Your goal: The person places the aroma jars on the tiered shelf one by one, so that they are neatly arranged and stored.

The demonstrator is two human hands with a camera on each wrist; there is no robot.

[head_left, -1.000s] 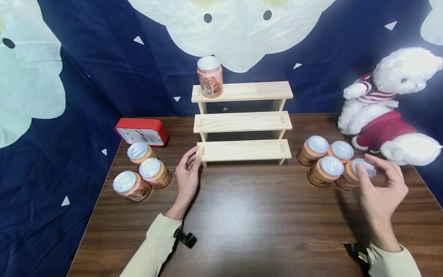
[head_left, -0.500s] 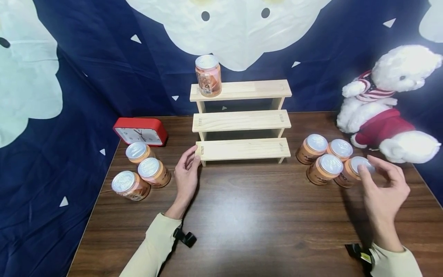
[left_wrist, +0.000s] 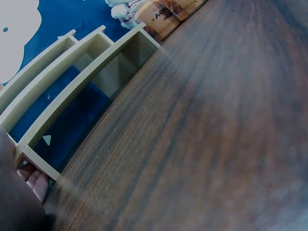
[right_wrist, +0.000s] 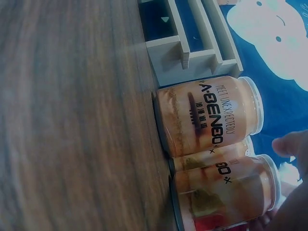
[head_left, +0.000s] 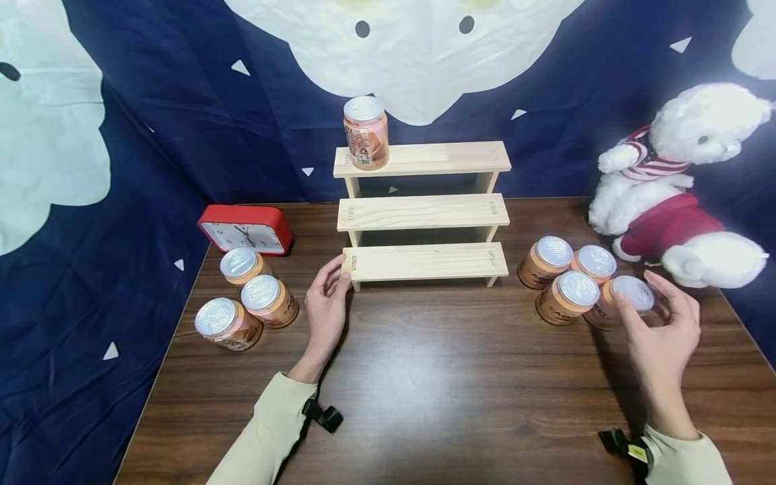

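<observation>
My left hand [head_left: 326, 306] pinches the left end of the lowest step of a three-step wooden display riser [head_left: 427, 263]. In the left wrist view its fingers [left_wrist: 37, 183] lie against the riser's side leg. My right hand [head_left: 663, 343] is at the nearest right can [head_left: 600, 310], a clear orange-filled can with a silvery lid. Thumb and fingers are spread about that lid; in the right wrist view the thumb [right_wrist: 288, 144] stands apart from it. Beside it are several like cans [head_left: 560, 306], one labelled A-BENBO [right_wrist: 207, 115]. Another can [head_left: 366, 138] stands on the top step's left end.
Three more cans [head_left: 269, 303] stand left, in front of a red clock [head_left: 247, 229]. A white plush toy [head_left: 673, 195] in red clothing sits at the back right. Dark blue cloth [head_left: 182, 101] hangs behind the brown wooden table [head_left: 436, 404].
My right hand shifts slightly right, then back left over the nearest can, its thumb now over the lid's left side. The left hand stays on the riser. The cans have not moved.
</observation>
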